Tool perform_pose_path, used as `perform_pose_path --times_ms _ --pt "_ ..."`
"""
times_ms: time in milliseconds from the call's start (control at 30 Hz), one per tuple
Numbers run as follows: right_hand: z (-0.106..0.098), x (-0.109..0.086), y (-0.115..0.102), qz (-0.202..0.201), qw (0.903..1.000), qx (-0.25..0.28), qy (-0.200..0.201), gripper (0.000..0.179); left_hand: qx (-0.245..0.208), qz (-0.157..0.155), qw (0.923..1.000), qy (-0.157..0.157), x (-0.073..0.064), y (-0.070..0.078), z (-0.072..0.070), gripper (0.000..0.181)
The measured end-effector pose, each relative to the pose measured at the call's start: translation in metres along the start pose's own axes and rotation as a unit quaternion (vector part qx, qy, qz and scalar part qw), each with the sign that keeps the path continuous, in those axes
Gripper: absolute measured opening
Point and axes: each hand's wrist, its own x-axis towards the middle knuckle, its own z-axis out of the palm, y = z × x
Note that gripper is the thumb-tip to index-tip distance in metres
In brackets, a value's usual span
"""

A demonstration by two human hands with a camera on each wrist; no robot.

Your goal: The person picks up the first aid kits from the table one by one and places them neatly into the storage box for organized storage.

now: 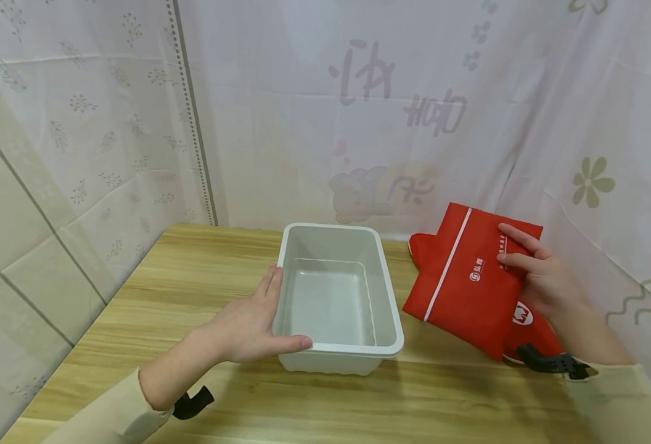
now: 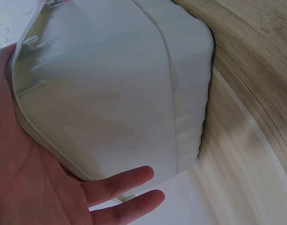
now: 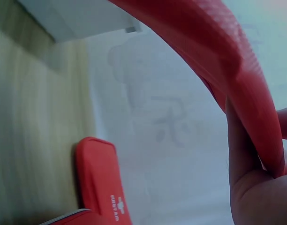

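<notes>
A pale grey plastic bin (image 1: 325, 357) stands on the wooden table, its inside bare. My left hand (image 1: 248, 324) spans its near left corner, thumb along the near rim and fingers straight against the left side. In the left wrist view two fingers (image 2: 127, 183) lie extended beside the outer wall. To the right, my right hand (image 1: 553, 277) pinches a flat red fabric pouch (image 1: 458, 302) with a white stripe and white print, fingers on top, thumb beneath. The pouch is tilted and partly covers red items under it.
A red case with first aid lettering (image 3: 101, 180) lies at the back right of the table. Nearer, a red piece with a white emblem (image 1: 533, 324) shows under the right hand. A patterned curtain (image 1: 303, 123) hangs behind the wood-grain table (image 1: 192, 271).
</notes>
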Motion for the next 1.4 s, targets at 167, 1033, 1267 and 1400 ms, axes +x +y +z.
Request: perform_pose_path --times_ms 167,1033,1267,1400 --pt "0.003 0.001 -0.012 -0.024 0.9993 0.017 0.022 0.063 0.002 0.0 1.0 0.001 0.0 0.0 0.0 0.143" --pt "0.062 0.014 -0.033 -0.022 0.993 0.114 -0.024 0.054 -0.004 -0.003 1.0 0.002 0.0 0.0 0.0 0.144" --pt "0.082 0.02 -0.029 -0.005 0.9956 0.089 -0.032 0.054 -0.008 -0.005 1.0 0.003 0.0 0.001 0.0 0.144" --pt "0.093 0.022 -0.024 0.002 0.9966 0.077 -0.029 0.053 -0.013 -0.006 0.9999 0.002 -0.001 0.001 0.0 0.144"
